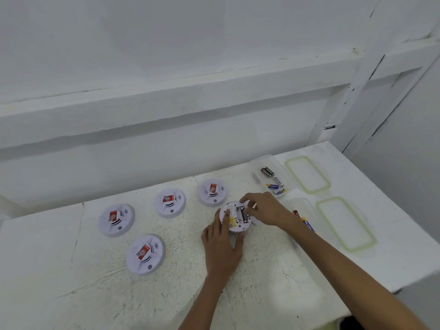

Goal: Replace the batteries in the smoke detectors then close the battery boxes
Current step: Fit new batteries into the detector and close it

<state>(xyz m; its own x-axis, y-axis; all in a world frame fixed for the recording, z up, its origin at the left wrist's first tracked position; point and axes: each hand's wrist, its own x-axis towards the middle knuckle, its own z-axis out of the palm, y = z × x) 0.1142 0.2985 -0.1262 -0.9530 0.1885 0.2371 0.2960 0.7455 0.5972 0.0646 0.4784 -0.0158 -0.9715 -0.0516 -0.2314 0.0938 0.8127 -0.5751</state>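
A white round smoke detector (235,216) lies back-up on the table, its battery bay open with a dark battery inside. My left hand (222,244) grips its near rim, index finger laid across the back. My right hand (260,208) reaches over its far side, fingertips pinching at the battery bay; a white cover piece shows beneath this hand. Several more detectors with red stickers lie face-up: one behind (212,191), one to its left (169,202), another further left (116,219), and one nearest me (145,254).
A clear box (271,181) at the back right holds several loose batteries. A second clear box (303,217) with batteries sits partly behind my right forearm. Two green-rimmed lids (307,174) (345,222) lie to the right, close to the table's right edge. A wall stands behind.
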